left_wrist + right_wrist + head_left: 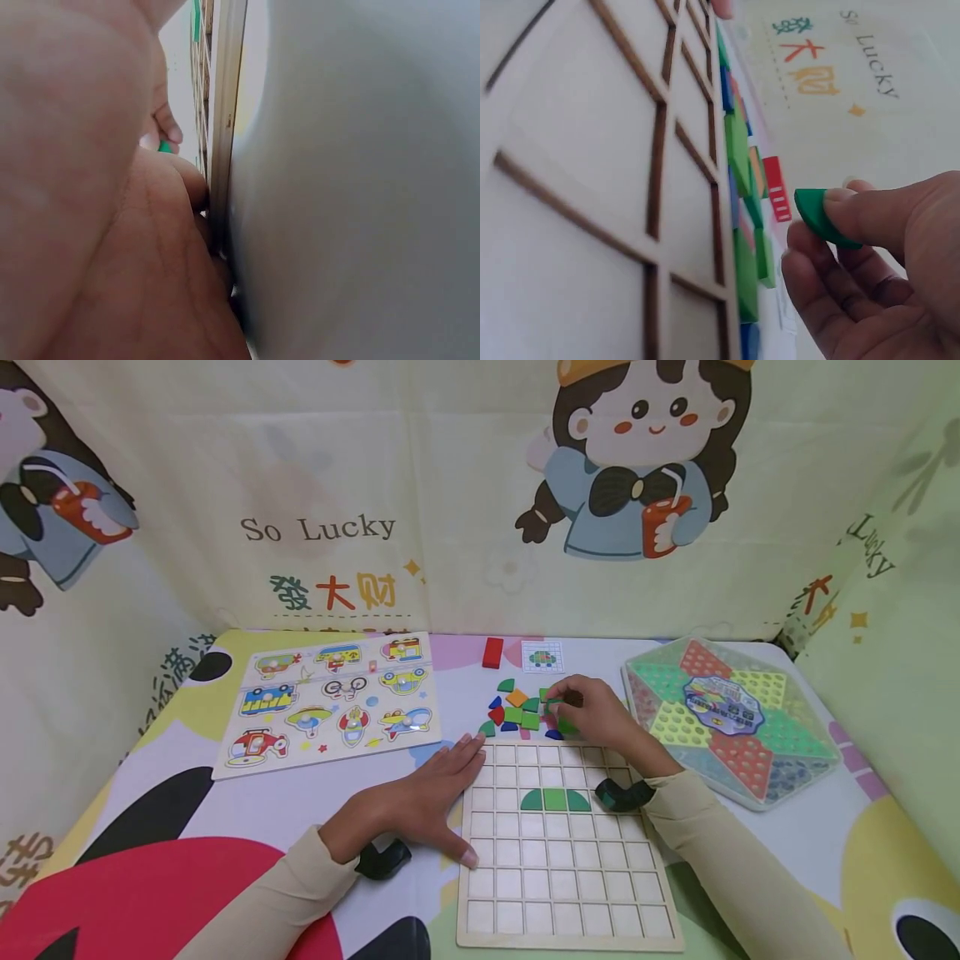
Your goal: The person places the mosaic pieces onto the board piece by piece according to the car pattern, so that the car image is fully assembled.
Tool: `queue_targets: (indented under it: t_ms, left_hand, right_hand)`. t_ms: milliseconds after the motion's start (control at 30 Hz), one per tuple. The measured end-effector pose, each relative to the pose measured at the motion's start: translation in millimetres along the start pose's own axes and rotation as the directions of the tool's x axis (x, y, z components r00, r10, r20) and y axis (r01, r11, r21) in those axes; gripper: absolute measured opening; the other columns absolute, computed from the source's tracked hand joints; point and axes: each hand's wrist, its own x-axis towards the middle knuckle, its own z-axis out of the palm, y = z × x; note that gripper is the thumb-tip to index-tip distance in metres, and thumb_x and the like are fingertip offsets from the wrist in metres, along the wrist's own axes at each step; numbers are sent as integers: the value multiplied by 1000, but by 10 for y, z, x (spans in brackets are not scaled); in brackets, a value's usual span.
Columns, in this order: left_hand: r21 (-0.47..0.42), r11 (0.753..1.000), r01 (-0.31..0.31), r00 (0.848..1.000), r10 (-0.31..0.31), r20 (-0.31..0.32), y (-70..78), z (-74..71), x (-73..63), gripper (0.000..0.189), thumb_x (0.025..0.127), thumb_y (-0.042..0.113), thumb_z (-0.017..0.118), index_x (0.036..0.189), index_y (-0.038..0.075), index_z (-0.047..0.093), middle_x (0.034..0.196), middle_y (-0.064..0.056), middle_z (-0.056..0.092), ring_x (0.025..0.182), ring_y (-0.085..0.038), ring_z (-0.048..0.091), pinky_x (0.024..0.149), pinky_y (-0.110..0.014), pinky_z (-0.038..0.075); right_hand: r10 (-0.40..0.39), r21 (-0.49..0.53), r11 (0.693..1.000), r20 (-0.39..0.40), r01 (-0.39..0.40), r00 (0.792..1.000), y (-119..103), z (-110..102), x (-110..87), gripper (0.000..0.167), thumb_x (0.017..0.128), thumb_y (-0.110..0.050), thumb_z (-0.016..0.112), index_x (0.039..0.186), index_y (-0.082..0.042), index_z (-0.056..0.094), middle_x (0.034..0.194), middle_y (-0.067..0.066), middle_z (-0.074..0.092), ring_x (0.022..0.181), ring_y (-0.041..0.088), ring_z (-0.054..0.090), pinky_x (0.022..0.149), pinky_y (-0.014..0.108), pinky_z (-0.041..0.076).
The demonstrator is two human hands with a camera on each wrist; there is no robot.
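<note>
My right hand (592, 710) pinches a dark green quarter-circle block (821, 216) between thumb and fingers, above the loose blocks behind the board. The wooden grid board (562, 893) lies flat in front of me. In one of its rows a light green square block (554, 799) sits between two dark green quarter-circle blocks (532, 800). At the board's left edge my left hand (423, 797) rests with fingers spread, thumb and fingertips touching the frame. Several loose blocks, among them an orange square (517, 697) and a red piece (497, 715), lie behind the board.
A small pattern card (542, 657) and a red box (492, 652) lie at the back. On the left is a vehicle puzzle board (330, 702). A hexagonal Chinese checkers case (731, 722) lies on the right, near my right forearm. A printed curtain (465, 485) hangs behind.
</note>
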Motion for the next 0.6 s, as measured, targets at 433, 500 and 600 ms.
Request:
queue_targets:
  t_ms: [433,500,600]
  left_hand:
    - [5,1000,3,1000,-3,1,19,-13,-1,125,68,67,75,157,10,8,163,0,-9,146,-16,-14,117,-41,-3]
    - [6,1000,3,1000,-3,1,19,-10,-1,125,68,68,75,157,9,8,163,0,-9,146,-16,-14,117,-41,-2]
    - [4,1000,2,1000,-2,1,20,-9,-2,125,68,67,76,157,9,9,163,0,-8,146,-16,-14,117,-41,-2]
  right_hand:
    - [30,72,997,-44,-27,999,-57,-29,-48,23,90,0,67,113,0,67,98,11,66,82,24,58,72,28,51]
    - [42,66,997,-52,-39,998,-72,-34,-58,20,91,-1,67,111,0,68,99,11,67,82,24,60,72,29,51]
    - [53,70,996,-56,-49,997,-105,-45,-71,18,92,-1,65,109,1,69,106,13,65,88,26,65,77,34,54]
